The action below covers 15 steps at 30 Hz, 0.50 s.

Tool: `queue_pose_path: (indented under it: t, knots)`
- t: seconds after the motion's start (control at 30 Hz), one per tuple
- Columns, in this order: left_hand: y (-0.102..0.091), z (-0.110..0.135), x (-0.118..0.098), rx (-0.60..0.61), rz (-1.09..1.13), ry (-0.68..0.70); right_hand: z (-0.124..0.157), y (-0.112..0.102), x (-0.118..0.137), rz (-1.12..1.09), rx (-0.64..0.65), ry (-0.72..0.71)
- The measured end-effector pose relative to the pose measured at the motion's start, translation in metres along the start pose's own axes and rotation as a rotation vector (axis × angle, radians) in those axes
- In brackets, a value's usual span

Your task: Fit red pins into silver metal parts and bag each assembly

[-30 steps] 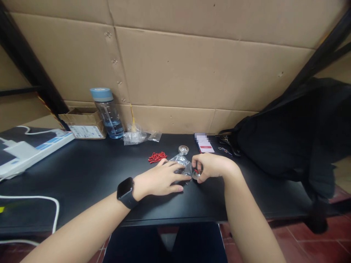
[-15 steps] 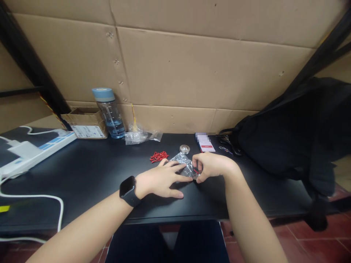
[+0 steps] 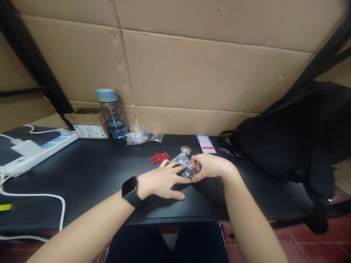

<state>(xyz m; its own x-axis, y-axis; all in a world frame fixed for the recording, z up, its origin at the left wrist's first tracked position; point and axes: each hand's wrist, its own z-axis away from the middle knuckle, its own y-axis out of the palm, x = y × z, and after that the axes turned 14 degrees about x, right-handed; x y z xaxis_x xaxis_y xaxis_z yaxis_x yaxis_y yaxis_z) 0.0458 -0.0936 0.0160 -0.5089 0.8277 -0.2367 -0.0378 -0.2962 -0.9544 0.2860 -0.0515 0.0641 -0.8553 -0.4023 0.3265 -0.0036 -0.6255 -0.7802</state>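
Note:
A small clear plastic bag (image 3: 181, 158) lies flat on the black table. My left hand (image 3: 163, 181) rests over its near left part, palm down with fingers spread, a black smartwatch on the wrist. At the bag's right end, my right hand (image 3: 207, 167) is closed in a pinch, its fingertips close to the left fingertips. A bit of red cord (image 3: 194, 170) shows between the right fingers; the rest of it is hidden. Just left of the bag is a small pile of red cord loops (image 3: 160, 157). A roll of clear tape (image 3: 185, 150) lies behind the bag.
A phone (image 3: 206, 144) and a keyring (image 3: 226, 151) lie at the back right, beside a black backpack (image 3: 285, 135). Along the back left stand a water bottle (image 3: 113, 117), an open cardboard box (image 3: 90, 123) and crumpled plastic (image 3: 138, 137). A power strip (image 3: 41, 155) with white cables occupies the left.
My right hand has shifted slightly left, bringing the red cord further over the bag's right end. My left hand stays spread on the bag. The camera view has moved slightly.

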Motion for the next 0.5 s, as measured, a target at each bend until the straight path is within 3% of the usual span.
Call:
queue_pose_path:
  t: [0.17,0.33,0.5]
  knots:
    - [0.0023,-0.0006,0.0009,0.032,0.017,-0.022,-0.0055,0.0015,-0.0003,0.027,-0.084,-0.01]
    - [0.0025,-0.0004,0.0012,0.029,0.021,-0.024,-0.0062,0.0012,-0.004,0.031,-0.064,-0.092]
    - [0.0012,0.0006,0.0008,0.017,0.033,-0.019,-0.0095,-0.0012,-0.005,0.059,-0.124,-0.098]
